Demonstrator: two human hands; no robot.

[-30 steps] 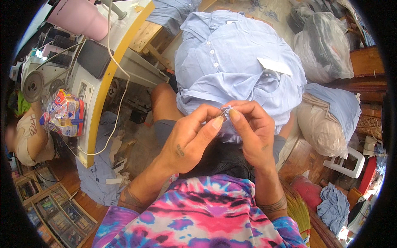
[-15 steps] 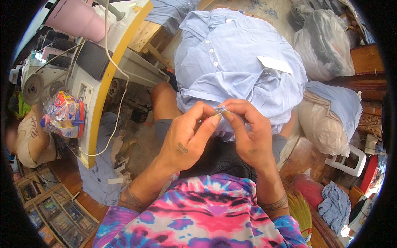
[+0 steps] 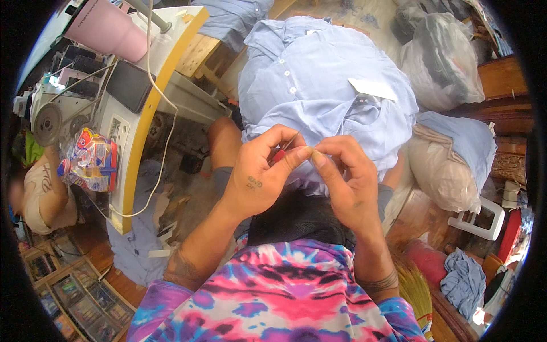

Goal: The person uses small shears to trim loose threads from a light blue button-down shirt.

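Note:
Heaped over my lap lies a light blue button-front shirt point(image 3: 319, 68), with a white tag point(image 3: 372, 89) on its right side. At its near edge my left hand point(image 3: 259, 176) is closed, thumb against forefinger. Tucked in it is a small red-handled pointed tool point(image 3: 278, 155), its thin tip sticking up past the fingers; its exact kind is unclear. My right hand point(image 3: 350, 182) is pinched shut beside it, the fingertips of both hands almost touching. Whatever lies between those fingertips is too small to make out.
On the left stands a yellow-edged sewing table point(image 3: 134, 165) with a pink tumbler point(image 3: 108, 31), a phone point(image 3: 128, 85) and a plastic packet point(image 3: 91, 159). A white cable point(image 3: 165, 97) hangs off it. Another person's arm point(image 3: 54, 188) is beyond. Stuffed bags point(image 3: 441, 62) sit at right.
My left hand has turned and risen slightly, and the red-handled tool now shows in it. The bit of blue cloth between my fingertips no longer shows.

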